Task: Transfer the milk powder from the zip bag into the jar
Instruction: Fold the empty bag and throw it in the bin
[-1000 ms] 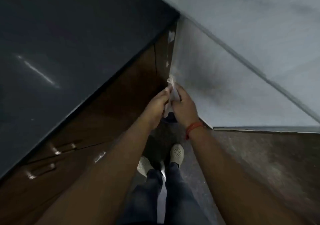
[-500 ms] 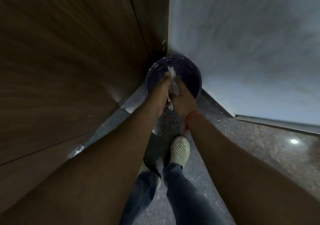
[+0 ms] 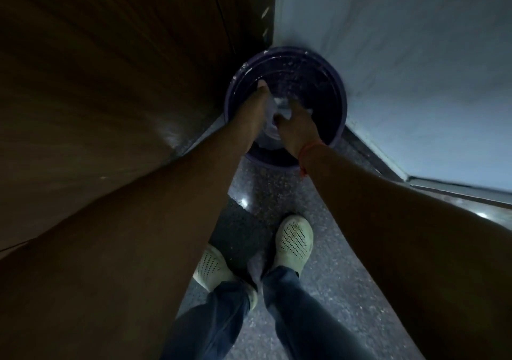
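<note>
From my remote seat I see a wooden cabinet (image 3: pixel 97 96) on the left and a pale wall (image 3: pixel 401 69) on the right meeting in a corner, where a dark round bin (image 3: pixel 329 88) stands on the speckled floor (image 3: pixel 332 262). Both arms reach down over the bin's mouth: my right hand (image 3: pixel 296 127), a red thread (image 3: pixel 307 152) at its wrist, grips the crumpled zip bag (image 3: pixel 279 110). My left hand (image 3: pixel 257 105) lies against the bag's other side, and through the blur I cannot tell whether it grips.

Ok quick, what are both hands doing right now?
Left hand: against the zip bag, grip cannot be told.
Right hand: pinching the zip bag over the bin.
</note>
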